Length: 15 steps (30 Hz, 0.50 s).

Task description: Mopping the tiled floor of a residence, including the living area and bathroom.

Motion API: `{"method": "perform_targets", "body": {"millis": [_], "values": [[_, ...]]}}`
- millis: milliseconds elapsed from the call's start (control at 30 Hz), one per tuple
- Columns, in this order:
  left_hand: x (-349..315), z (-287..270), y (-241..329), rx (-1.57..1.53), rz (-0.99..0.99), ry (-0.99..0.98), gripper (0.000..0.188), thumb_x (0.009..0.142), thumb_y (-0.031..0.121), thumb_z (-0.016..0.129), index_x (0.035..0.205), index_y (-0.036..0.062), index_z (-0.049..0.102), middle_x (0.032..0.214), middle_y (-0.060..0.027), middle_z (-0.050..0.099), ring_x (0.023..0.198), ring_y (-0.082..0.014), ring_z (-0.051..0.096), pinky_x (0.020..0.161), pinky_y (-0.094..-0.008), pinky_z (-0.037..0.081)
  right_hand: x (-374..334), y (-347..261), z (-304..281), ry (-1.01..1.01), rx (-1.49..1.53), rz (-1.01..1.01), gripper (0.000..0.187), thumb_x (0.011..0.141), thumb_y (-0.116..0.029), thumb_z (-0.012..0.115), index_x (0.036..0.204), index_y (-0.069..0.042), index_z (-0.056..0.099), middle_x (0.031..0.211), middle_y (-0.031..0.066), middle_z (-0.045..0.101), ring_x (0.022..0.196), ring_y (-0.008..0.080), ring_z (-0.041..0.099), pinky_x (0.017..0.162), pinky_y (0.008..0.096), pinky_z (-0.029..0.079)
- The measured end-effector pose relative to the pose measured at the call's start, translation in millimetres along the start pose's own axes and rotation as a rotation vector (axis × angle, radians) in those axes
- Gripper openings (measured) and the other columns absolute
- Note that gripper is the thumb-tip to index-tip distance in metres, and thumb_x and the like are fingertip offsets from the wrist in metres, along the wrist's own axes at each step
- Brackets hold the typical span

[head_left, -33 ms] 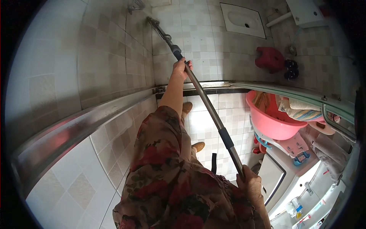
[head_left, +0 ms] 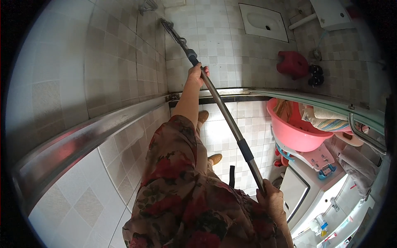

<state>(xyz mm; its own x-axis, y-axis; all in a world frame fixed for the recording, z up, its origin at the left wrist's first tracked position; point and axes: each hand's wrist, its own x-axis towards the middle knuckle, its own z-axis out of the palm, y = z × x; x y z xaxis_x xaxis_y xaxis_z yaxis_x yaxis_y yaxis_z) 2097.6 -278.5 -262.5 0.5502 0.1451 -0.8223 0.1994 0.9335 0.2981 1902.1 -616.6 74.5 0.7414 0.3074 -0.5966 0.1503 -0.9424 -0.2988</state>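
Observation:
A long mop (head_left: 225, 108) with a metal telescopic pole slants from lower right to upper left across my body. My left hand (head_left: 197, 73), arm stretched forward, wraps round the pole just below its dark joint. Near the other end, my right hand (head_left: 271, 199) is closed round the pole beside my hip. The narrow grey mop head (head_left: 173, 32) appears edge-on, close to the tiled wall (head_left: 120, 49) at the left. Whether it touches the floor I cannot tell.
A metal door sill (head_left: 231, 92) crosses the floor ahead of my shoes. Beyond it are a squat toilet (head_left: 264, 22), a red stool (head_left: 292, 65) and dark slippers (head_left: 316, 75). On the right, a pink basin (head_left: 295, 138) holding cloths stands beside a glass sliding door (head_left: 326, 100).

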Motion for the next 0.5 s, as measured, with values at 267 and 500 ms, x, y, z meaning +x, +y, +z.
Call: {"method": "perform_targets", "body": {"millis": [267, 500], "values": [[-11.4, -13.2, 12.7, -0.062, 0.029, 0.146, 0.053, 0.085, 0.048, 0.049, 0.101, -0.0021, 0.042, 0.089, -0.0184, 0.051, 0.071, -0.0282, 0.057, 0.067, -0.0429, 0.056, -36.4, 13.7, -27.7, -0.351, 0.465, 0.229, 0.039, 0.073, -0.009, 0.067, 0.107, 0.004, 0.055, 0.078, 0.0159, 0.063, 0.067, 0.015, 0.061, 0.062, 0.0284, 0.049], [18.3, -0.9, 15.1, 0.052, -0.068, 0.12, 0.038, 0.08, 0.031, 0.064, 0.092, -0.0011, 0.047, 0.091, -0.0165, 0.051, 0.076, -0.0238, 0.057, 0.057, -0.0333, 0.057, -66.8, 26.3, -45.2, -0.53, 0.475, 0.387, 0.031, 0.075, -0.006, 0.063, 0.104, 0.002, 0.055, 0.078, 0.0138, 0.064, 0.069, 0.0094, 0.057, 0.061, 0.0264, 0.046]]}}
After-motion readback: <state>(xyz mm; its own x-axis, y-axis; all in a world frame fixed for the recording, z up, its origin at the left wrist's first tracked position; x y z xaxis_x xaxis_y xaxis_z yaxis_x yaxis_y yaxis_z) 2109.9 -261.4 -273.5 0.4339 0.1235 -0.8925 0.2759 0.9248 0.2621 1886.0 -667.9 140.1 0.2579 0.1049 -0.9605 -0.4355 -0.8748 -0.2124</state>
